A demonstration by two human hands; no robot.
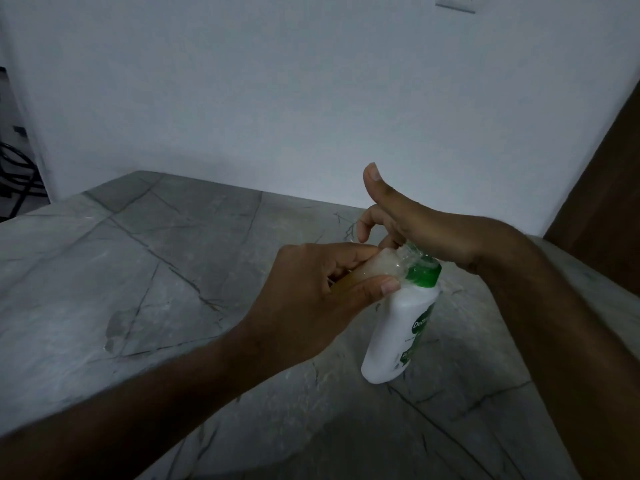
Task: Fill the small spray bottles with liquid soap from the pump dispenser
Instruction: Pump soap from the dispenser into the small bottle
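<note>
Place: a dim room in what looks like a home
Surface: a grey marble-patterned countertop [145, 258] with dark veins fills the lower frame
Wall: a plain white wall [277, 98] rises behind it
Upper right: a white switch plate [455, 2]
Right edge: a brown wooden panel [602, 188], perhaps a door
Left edge: dark cables [15, 174]

**Two bare forearms, nothing worn**

Both forearms are seen bare up to the frame edge; no sleeve is visible on them. The left hand [311, 282] and the right hand [412, 223] are uncovered, and the wrists are bare too. Short, trimmed nails are shown on the thumbs. Fine hair is noticed along the forearms in the dim light.
</note>
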